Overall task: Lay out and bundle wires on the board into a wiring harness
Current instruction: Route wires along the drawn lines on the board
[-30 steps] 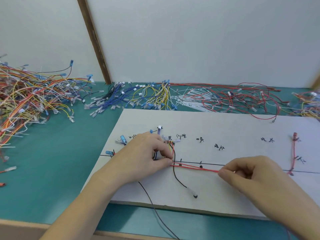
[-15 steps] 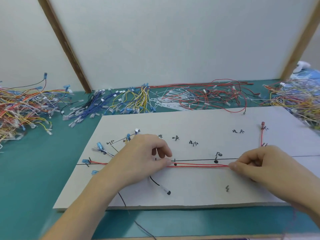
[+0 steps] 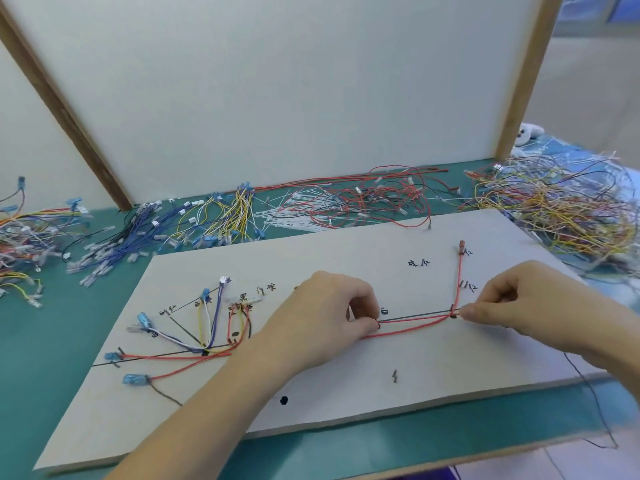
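Both hands are pinching the red wires (image 3: 412,326) lying on the board (image 3: 346,393): left hand (image 3: 325,320) mid-run, right hand (image 3: 519,303) at the bend. Pulling unevenly risks dragging them off the drawn black line (image 3: 415,317).

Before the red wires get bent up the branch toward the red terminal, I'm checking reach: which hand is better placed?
Right. The right hand pinches the red wires at the corner below the red terminal. The left hand holds them further left, along the black line.
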